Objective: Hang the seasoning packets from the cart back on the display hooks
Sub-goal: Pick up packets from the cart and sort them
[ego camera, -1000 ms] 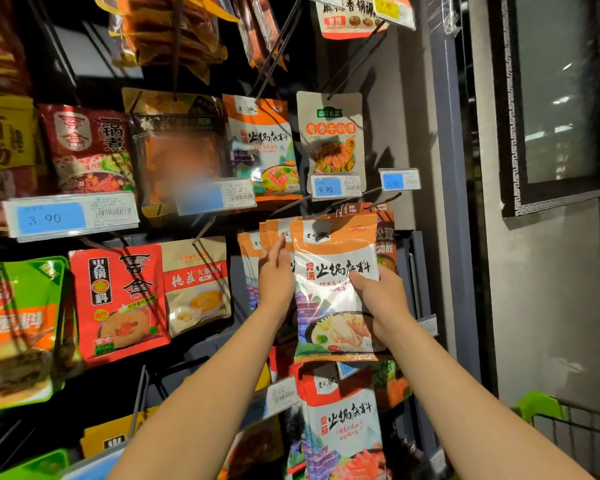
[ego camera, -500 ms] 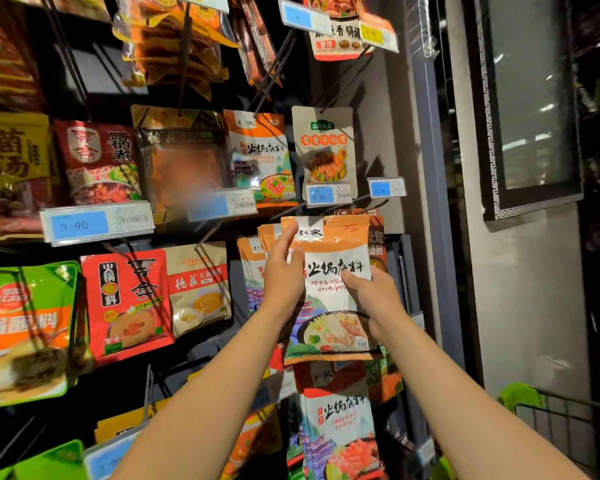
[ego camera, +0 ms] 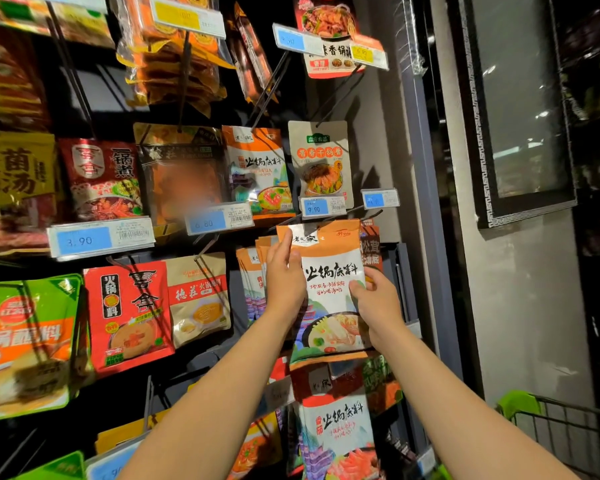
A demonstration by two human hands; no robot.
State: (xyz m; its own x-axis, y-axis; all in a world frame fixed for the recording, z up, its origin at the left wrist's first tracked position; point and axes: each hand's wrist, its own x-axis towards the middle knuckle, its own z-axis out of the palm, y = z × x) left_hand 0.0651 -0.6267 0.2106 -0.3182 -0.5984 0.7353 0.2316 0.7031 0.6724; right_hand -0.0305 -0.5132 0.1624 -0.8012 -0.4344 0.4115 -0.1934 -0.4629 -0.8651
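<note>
I hold an orange-and-white hot pot seasoning packet point(ego camera: 329, 271) upright against the display wall, its top edge just under a black hook with a blue price tag point(ego camera: 321, 206). My left hand point(ego camera: 284, 275) grips the packet's upper left edge. My right hand point(ego camera: 374, 299) grips its right side lower down. Behind the packet hang several matching orange packets point(ego camera: 252, 271) and a darker one point(ego camera: 370, 244). Whether the packet's hole sits on the hook is hidden.
Rows of other seasoning packets hang on hooks to the left, above and below, with price tags point(ego camera: 101, 237) in front. A grey wall point(ego camera: 520, 323) and dark framed panel stand to the right. The green-handled cart point(ego camera: 548, 420) is at the lower right.
Both hands have lifted the packet slightly toward the hook. The view has tilted upward, showing more of the upper rows.
</note>
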